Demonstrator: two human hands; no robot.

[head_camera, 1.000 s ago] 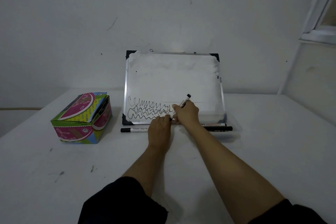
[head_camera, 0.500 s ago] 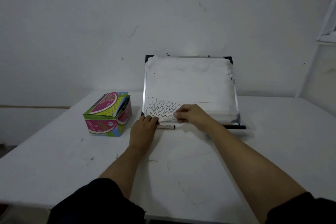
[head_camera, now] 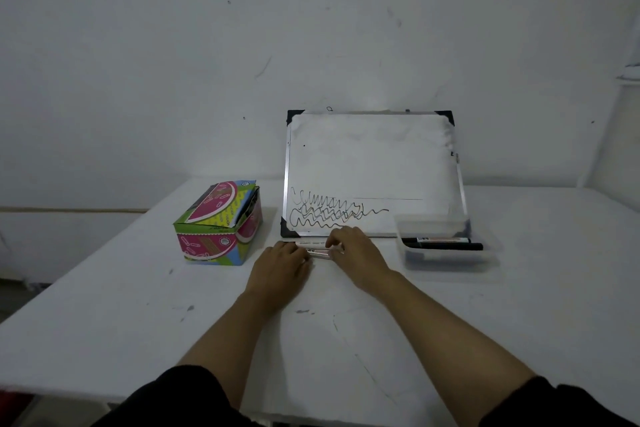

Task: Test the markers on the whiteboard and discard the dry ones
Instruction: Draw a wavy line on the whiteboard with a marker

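Marker held level between both grips, left hand and right hand grasping its ends

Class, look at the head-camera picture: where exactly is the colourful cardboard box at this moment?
The colourful box sits on the white table at the left of the head view, beside the whiteboard's lower-left corner and further left than the left hand.

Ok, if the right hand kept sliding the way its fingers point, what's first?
Probably the left hand: the right hand points leftward along the marker both hold, though depth is unclear.
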